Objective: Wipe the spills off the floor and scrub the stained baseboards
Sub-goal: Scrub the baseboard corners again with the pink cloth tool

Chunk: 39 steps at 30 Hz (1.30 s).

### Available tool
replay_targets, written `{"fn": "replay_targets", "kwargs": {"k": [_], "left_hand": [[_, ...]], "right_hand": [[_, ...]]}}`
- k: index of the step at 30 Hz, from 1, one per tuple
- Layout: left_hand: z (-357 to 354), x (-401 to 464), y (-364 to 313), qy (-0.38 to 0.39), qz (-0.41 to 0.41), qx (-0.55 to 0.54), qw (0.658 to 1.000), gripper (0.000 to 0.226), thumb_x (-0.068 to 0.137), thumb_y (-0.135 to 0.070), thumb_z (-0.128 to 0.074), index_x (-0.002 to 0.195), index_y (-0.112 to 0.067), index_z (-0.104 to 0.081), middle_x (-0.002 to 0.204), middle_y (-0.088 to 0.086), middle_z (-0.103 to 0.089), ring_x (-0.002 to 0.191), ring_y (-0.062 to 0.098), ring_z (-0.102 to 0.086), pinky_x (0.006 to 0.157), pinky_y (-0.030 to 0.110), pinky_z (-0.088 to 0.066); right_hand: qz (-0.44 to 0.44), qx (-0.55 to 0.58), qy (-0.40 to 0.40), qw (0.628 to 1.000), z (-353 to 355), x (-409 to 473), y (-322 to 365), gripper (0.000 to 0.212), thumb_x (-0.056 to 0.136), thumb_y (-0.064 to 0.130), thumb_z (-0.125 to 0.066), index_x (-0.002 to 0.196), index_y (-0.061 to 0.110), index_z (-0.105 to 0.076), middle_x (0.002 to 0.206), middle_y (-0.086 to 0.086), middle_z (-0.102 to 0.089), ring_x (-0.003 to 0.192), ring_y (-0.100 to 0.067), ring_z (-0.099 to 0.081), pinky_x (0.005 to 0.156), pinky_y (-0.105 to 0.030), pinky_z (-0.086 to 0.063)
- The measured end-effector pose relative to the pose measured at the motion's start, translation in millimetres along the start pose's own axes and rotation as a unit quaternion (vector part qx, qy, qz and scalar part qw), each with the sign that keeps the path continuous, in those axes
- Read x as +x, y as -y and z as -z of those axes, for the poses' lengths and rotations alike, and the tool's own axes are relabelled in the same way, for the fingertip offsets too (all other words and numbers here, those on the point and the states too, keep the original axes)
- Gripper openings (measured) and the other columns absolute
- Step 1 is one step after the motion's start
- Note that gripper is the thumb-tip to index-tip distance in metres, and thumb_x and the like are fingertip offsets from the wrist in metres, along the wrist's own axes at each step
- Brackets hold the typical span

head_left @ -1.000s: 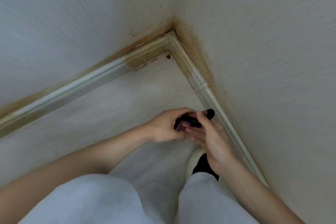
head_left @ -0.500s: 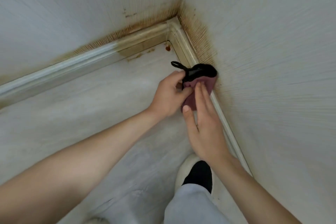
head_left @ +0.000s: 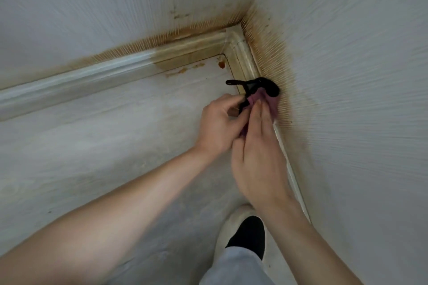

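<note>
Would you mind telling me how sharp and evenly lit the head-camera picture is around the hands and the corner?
Head view: soft, even light with no glare; the right hand and left hand are smeared by motion blur, as is the purple cloth they hold; the stained baseboard in the corner reads fairly clearly; wide-angle distortion bends the wall lines.

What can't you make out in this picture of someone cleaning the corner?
Head view, the only one:
- Most of the purple cloth: hidden under the right hand and left hand.
- Baseboard beneath the cloth: covered.
- What the black part is: blurred.
- Shoe: partly behind the trouser leg.
</note>
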<state>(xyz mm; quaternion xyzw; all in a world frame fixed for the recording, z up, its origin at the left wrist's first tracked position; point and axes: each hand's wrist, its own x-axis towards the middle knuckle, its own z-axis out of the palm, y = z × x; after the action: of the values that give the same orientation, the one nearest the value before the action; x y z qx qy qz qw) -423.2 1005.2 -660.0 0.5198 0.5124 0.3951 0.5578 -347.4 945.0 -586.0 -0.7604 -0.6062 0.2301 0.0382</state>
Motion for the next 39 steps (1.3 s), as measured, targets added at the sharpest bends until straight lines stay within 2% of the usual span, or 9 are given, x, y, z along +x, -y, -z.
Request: {"fn": "replay_targets", "kwargs": {"k": [3,6,10,14,18,26,29,34,39], "left_hand": [[9,21,-6,-0.016,0.008,-0.037,0.999,0.012,0.096,-0.014,-0.069,0.102,-0.011,-0.079,0.090,-0.002,-0.077,0.085,0.014,-0.072,0.079,0.041,-0.059],[27,69,-16,-0.079,-0.010,-0.069,0.994,0.012,0.097,-0.009,-0.069,0.086,-0.004,-0.072,0.074,-0.010,-0.061,0.072,-0.002,-0.051,0.065,0.022,-0.044],[26,67,-14,-0.077,-0.026,-0.022,0.996,0.016,0.096,-0.013,-0.068,0.080,-0.018,-0.068,0.071,-0.010,-0.059,0.069,0.002,-0.050,0.062,0.025,-0.042],[18,36,-9,-0.045,-0.007,-0.016,0.999,0.016,0.093,-0.019,-0.069,0.105,-0.015,-0.080,0.093,-0.002,-0.079,0.084,0.013,-0.074,0.078,0.031,-0.056],[35,84,-24,-0.106,0.019,-0.034,0.994,0.019,0.093,-0.021,-0.070,0.108,-0.013,-0.080,0.097,0.001,-0.080,0.084,-0.003,-0.064,0.078,0.023,-0.052],[41,73,-57,-0.062,0.107,-0.133,0.983,0.036,0.095,-0.013,-0.058,0.129,-0.007,-0.069,0.120,0.005,-0.072,0.111,0.017,-0.066,0.104,0.029,-0.049],[43,55,-67,-0.038,0.154,-0.226,0.961,0.040,0.099,0.000,-0.049,0.136,-0.008,-0.062,0.133,0.008,-0.067,0.118,0.014,-0.061,0.106,0.023,-0.045],[63,30,-68,-0.036,0.173,-0.253,0.951,0.055,0.087,-0.021,-0.050,0.141,-0.025,-0.058,0.143,0.003,-0.062,0.135,0.018,-0.056,0.121,0.047,-0.037],[73,8,-58,-0.009,0.168,-0.193,0.967,0.059,0.095,-0.025,-0.046,0.154,-0.027,-0.047,0.153,-0.003,-0.053,0.141,0.011,-0.049,0.123,0.048,-0.034]], "right_hand": [[0.009,-0.001,-0.004,1.000,5,32,16,0.072,0.094,0.020,-0.029,0.162,0.002,-0.012,0.170,-0.013,-0.012,0.157,-0.020,-0.012,0.128,-0.033,-0.015],[0.045,-0.007,-0.019,0.999,13,92,36,0.068,0.099,0.015,-0.037,0.161,0.000,-0.014,0.169,-0.014,-0.016,0.156,-0.021,-0.015,0.125,-0.025,-0.012],[0.049,0.003,-0.014,0.999,13,88,34,0.071,0.094,0.018,-0.035,0.161,0.002,-0.016,0.170,-0.011,-0.015,0.156,-0.019,-0.015,0.121,-0.015,-0.007],[0.031,0.014,0.010,0.999,12,58,19,0.070,0.099,0.012,-0.038,0.164,0.010,-0.011,0.172,-0.004,-0.009,0.157,-0.015,-0.012,0.123,-0.024,-0.015],[0.057,0.048,-0.019,0.997,13,110,39,0.069,0.096,0.016,-0.037,0.162,0.006,-0.019,0.169,-0.009,-0.020,0.155,-0.021,-0.020,0.125,-0.027,-0.016],[0.059,0.122,-0.057,0.989,8,117,36,0.065,0.101,0.018,-0.053,0.161,0.013,-0.027,0.167,-0.003,-0.028,0.152,-0.012,-0.023,0.117,-0.014,-0.016],[0.079,0.128,-0.098,0.984,0,122,42,0.060,0.094,0.017,-0.059,0.150,0.003,-0.044,0.153,-0.015,-0.045,0.144,-0.023,-0.040,0.117,-0.026,-0.031],[0.099,0.173,-0.113,0.973,-5,123,57,0.050,0.084,0.011,-0.054,0.133,0.006,-0.060,0.127,-0.012,-0.061,0.118,-0.024,-0.057,0.092,-0.019,-0.038],[0.116,0.216,-0.092,0.965,-15,106,61,0.053,0.084,0.001,-0.063,0.136,0.008,-0.057,0.129,-0.005,-0.062,0.120,-0.017,-0.057,0.097,-0.023,-0.044]]}}
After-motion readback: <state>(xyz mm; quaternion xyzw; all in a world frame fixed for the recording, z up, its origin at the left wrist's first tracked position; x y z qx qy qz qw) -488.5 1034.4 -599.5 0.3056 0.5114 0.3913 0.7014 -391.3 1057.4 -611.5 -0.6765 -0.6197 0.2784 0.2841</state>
